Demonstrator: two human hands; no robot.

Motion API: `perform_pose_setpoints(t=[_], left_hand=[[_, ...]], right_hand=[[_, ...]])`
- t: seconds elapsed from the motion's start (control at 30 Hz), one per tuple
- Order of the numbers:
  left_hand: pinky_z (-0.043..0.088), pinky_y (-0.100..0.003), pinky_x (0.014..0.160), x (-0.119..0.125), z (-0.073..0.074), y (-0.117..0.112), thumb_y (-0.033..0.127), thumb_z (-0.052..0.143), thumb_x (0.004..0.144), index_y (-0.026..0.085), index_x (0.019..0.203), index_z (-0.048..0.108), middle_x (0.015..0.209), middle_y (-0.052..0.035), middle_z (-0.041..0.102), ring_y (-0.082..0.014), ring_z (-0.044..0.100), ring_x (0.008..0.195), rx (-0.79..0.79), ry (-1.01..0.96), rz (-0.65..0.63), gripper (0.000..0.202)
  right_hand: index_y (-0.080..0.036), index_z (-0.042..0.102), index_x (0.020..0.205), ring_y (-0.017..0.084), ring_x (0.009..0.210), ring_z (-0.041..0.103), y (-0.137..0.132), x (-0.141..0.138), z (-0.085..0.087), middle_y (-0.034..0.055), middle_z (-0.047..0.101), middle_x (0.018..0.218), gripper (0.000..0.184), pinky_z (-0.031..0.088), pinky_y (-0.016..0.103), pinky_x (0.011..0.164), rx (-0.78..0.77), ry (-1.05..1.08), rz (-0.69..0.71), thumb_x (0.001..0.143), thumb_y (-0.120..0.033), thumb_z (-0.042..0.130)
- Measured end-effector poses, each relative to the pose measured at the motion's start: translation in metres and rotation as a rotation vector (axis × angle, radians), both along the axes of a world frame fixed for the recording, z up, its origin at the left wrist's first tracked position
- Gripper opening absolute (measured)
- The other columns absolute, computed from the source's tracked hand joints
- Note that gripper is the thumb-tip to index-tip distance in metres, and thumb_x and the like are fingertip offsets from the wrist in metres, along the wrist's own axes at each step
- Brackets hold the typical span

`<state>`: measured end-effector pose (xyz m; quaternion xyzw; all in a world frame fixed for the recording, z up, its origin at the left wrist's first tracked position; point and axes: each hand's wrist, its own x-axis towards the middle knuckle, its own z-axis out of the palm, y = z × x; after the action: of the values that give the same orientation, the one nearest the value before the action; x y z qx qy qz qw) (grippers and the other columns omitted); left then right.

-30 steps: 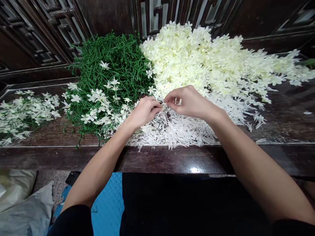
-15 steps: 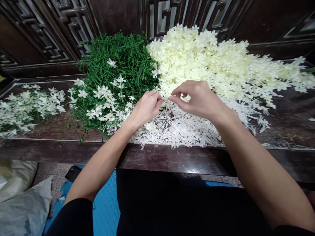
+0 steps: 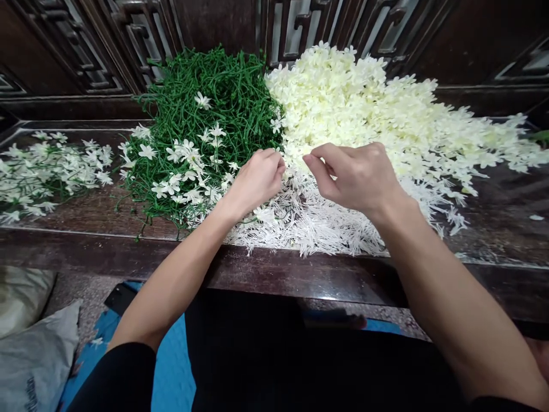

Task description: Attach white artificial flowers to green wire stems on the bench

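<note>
While two bags slump at the lower left of the frame, a yellowish bag (image 3: 26, 297) above a grey bag (image 3: 43, 343), their contents cannot be made out.

Across the worktop (image 3: 506, 217), the loose parts lie in heaps. The green stems (image 3: 214, 91), left of upper centre, tangle in every direction, with no common axis. The pale yellow petals (image 3: 343, 103) form a long heap that runs from upper centre and tapers towards the right edge. In front of them, the white stamens (image 3: 338, 226) spread at the centre, many of their thin spikes pointing to the bottom of the frame. White blooms (image 3: 186, 157) sit over the front of the stems, and more blooms on stems lie at the far left.

The left hand (image 3: 259, 180) is at the centre, fingers curled in, between the stems and the stamens; whether its grip is clamped on something cannot be told. The right hand (image 3: 358, 174) is apart from it, right of centre, in front of the petals and above the stamens, thumb and forefinger bent close; whether that grip pinches anything is also unclear.
</note>
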<state>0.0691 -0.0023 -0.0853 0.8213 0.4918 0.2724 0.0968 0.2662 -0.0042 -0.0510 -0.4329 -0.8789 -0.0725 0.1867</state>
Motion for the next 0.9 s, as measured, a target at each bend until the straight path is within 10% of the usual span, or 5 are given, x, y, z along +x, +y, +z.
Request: perform_pose_setpoints(t=[0.63, 0.9], left_hand=[[0.051, -0.043, 0.092, 0.001, 0.004, 0.0, 0.01, 0.05, 0.091, 0.016, 0.081, 0.062, 0.084, -0.0079, 0.06, -0.0243, 0.06, 0.089, 0.023, -0.07, 0.006, 0.016], [0.055, -0.041, 0.088, 0.0, 0.007, -0.003, 0.011, 0.046, 0.095, 0.013, 0.085, 0.064, 0.087, -0.0088, 0.063, -0.022, 0.061, 0.088, 0.017, 0.066, 0.021, 0.02]], right_hand=[[-0.02, 0.069, 0.092, 0.018, 0.049, 0.048, -0.002, -0.001, -0.004, 0.0054, 0.056, 0.058, 0.044, 0.033, 0.036, 0.051, 0.009, 0.051, -0.048, 0.106, -0.04, 0.031], [-0.015, 0.064, 0.079, 0.006, 0.037, 0.034, 0.007, 0.002, -0.016, -0.0073, 0.046, 0.047, 0.038, 0.017, 0.024, 0.04, 0.635, 0.172, 0.22, 0.108, -0.026, 0.042]])
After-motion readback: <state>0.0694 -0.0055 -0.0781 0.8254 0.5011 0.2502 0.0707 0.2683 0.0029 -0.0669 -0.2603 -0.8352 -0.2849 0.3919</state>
